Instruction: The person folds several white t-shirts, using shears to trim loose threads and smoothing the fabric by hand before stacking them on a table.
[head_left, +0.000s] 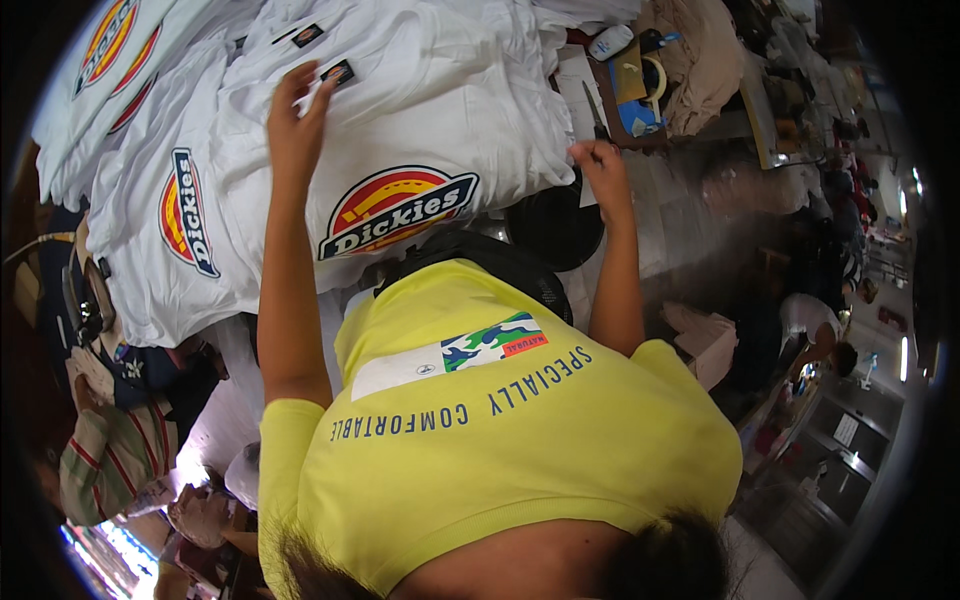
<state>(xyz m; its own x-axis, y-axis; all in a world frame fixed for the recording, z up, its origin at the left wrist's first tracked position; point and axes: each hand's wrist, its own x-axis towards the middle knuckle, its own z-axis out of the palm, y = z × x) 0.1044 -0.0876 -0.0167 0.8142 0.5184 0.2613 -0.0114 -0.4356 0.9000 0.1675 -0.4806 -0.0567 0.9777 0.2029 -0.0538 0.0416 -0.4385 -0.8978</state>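
Note:
White T-shirts (440, 110) with a red, yellow and dark-blue printed emblem lie in a loose heap in front of me. Over the upper one is my left hand (298, 115), its thumb and fingers apart. Just beside its thumb tip lies a small black label (338, 73) on the white cloth; another black label (307, 36) is a little farther off. My right hand (604, 172) is at the shirt's right edge with its fingers curled together; what they hold, if anything, is hidden. Close above it lies a pointed metal cutting tool (591, 105) with a dark handle.
At the far right are a tape roll (655, 80), a white bottle (611, 42) and beige cloth (700, 60). A round black seat (560, 230) is beneath the table edge. Another person's striped sleeve (115, 450) shows at lower left, and an open carton (700, 345) at right.

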